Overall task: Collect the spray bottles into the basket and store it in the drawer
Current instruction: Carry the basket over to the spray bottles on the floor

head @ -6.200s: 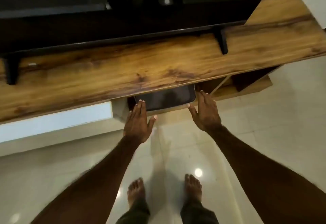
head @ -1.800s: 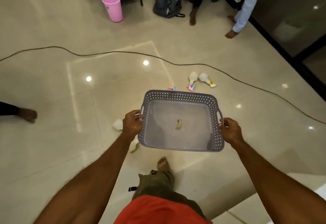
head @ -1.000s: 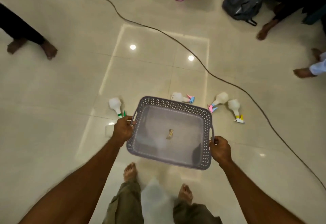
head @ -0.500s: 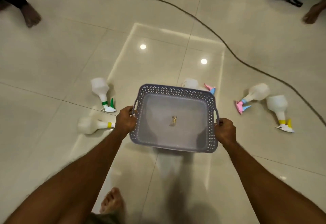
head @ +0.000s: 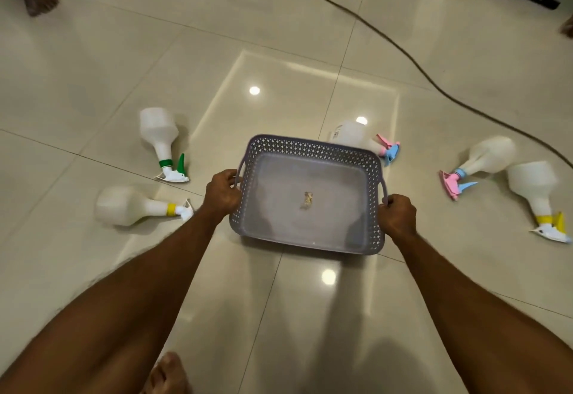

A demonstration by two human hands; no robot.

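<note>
- Step in hand: both hands carry the grey perforated plastic basket [head: 310, 195] above the glossy beige tiled floor [head: 93, 52]. The left hand [head: 221, 192] and right hand [head: 398, 215] each curl their grip round a side handle.
- Five white plastic spray bottles lie toppled around it: green-trigger [head: 161, 139], yellow-collar [head: 133, 206], pink-and-blue [head: 356, 136], pink-trigger [head: 483, 158], yellow-trigger [head: 536, 192].
- Next move, as judged: set the basket down centrally.
- Open floor lies directly below; a black cable [head: 403, 52] runs beyond the bottles.

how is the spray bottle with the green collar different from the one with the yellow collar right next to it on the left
The green-collared bottle shows a green trigger; on the yellow-collared bottle only a white head shows beside the left hand. The green-collared bottle's head points toward the person, while the yellow-collared bottle's points right, toward the basket. The green-collared bottle lies farther away. Both are translucent white and lie tipped over on the floor.
</note>
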